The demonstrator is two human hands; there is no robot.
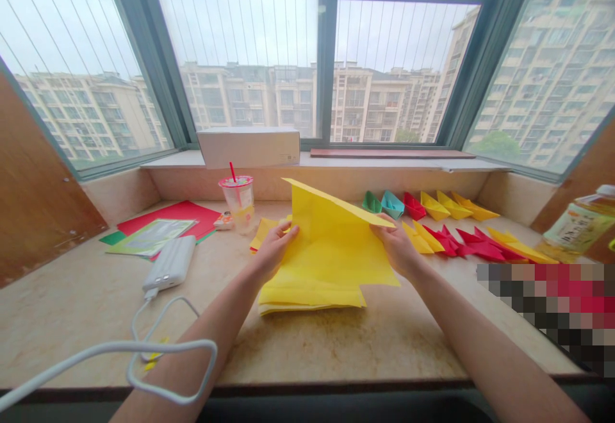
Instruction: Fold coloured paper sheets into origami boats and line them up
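From my feed, the left hand [280,243] and the right hand [394,240] are apart, each clamped on one side of a large yellow paper sheet [336,243]. I see the sheet held up above the middle of the desk [413,340], its top edge folded over and slanting down toward the right hand. Just below and partly behind it, more yellow sheets [312,299] lie on the desk.

Beyond the right hand I have folded paper boats in two rows. The back row [414,205] runs green, light blue, red, then yellow; the front row [471,243] mixes yellow and red. A bottle [583,224] of amber liquid stands at the far right, near the end of the front row.

Over on the left I make out a white power bank [170,261] with a white cable [110,348] plugged in, right by a clear packet [152,237] on red paper [202,218]. The packet seems to be plastic, though glare makes that hard to judge. A plastic cup [239,202] with a red straw stands between the red paper and the yellow sheet. Behind it, a white box [250,147] sits on the windowsill [182,159].
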